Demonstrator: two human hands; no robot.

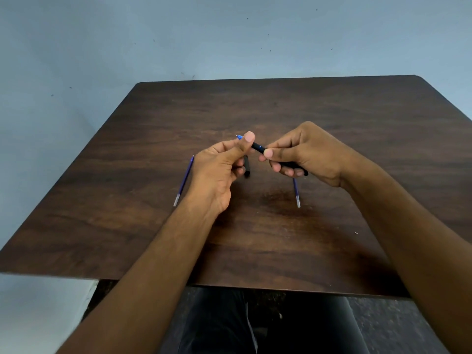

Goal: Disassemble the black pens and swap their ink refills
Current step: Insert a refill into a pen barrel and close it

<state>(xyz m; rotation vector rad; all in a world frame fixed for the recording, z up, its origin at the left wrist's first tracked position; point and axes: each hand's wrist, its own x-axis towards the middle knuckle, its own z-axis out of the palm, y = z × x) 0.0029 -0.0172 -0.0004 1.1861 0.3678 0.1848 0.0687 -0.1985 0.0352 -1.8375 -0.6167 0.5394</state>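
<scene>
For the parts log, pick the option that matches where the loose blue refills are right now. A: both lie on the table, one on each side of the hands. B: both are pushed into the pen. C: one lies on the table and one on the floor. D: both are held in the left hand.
A: one blue refill lies on the table left of the left hand, the other refill lies below the right hand; both hands grip a black pen.

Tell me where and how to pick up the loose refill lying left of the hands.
Pinch the left refill around mid-shaft from above, fingers on its two long sides. It lies flat on the table, thin and bare, apart from the left hand, with its tip pointing away.
</scene>
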